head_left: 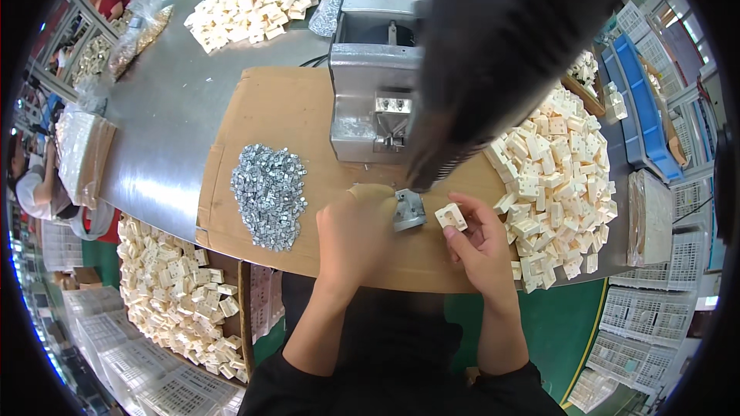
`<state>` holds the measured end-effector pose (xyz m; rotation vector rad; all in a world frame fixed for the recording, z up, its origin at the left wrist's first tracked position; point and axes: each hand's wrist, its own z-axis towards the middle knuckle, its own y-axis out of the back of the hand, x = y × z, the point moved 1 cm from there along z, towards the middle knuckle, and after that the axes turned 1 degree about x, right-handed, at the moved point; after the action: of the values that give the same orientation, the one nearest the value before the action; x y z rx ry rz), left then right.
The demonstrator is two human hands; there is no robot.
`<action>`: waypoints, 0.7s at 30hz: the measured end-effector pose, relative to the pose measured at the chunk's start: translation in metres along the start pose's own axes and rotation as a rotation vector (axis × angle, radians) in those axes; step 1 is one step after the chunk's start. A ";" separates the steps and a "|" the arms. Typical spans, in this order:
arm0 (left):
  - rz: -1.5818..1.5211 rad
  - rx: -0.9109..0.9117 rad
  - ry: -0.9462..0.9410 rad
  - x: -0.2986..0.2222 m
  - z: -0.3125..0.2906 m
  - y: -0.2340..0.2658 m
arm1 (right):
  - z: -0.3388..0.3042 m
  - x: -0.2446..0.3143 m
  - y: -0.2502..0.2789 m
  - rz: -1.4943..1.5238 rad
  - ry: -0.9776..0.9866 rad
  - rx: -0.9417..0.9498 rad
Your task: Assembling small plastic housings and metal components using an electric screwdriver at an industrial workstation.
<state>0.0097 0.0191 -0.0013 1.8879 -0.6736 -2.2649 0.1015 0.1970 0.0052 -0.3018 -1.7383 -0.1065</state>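
Note:
My right hand (pixel 484 245) pinches a small cream plastic block with holes (pixel 450 217) between thumb and fingers, just left of a big heap of similar blocks (pixel 551 185). Motion smears my left hand (pixel 357 231), so its fingers and anything in them cannot be made out. It hovers over the cardboard sheet (pixel 266 104), beside a small grey metal fixture (pixel 408 210) that sits between my hands. To its left lies a pile of small silvery metal parts (pixel 270 196).
A grey metal machine (pixel 358 112) stands behind the fixture. A large dark blurred object (pixel 509 54) hangs over the upper right. More cream blocks fill a bin (pixel 173 296) at lower left and form a heap (pixel 254 0) at the back. Blue trays (pixel 636 100) stand far right.

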 end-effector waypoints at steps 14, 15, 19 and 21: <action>0.112 -0.047 -0.281 0.000 0.005 -0.003 | 0.013 0.014 -0.010 0.026 0.031 0.015; 0.151 -0.032 -0.263 -0.002 0.006 -0.002 | 0.015 0.012 -0.010 -0.019 0.039 0.001; 0.158 0.016 -0.208 -0.007 0.008 0.002 | 0.027 0.012 -0.016 -0.075 0.184 -0.079; 0.134 0.041 -0.218 -0.006 0.013 0.005 | 0.032 0.013 -0.019 -0.098 0.217 -0.101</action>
<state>-0.0022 0.0204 0.0072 1.5723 -0.8538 -2.4079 0.0639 0.1882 0.0132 -0.2682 -1.5346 -0.2887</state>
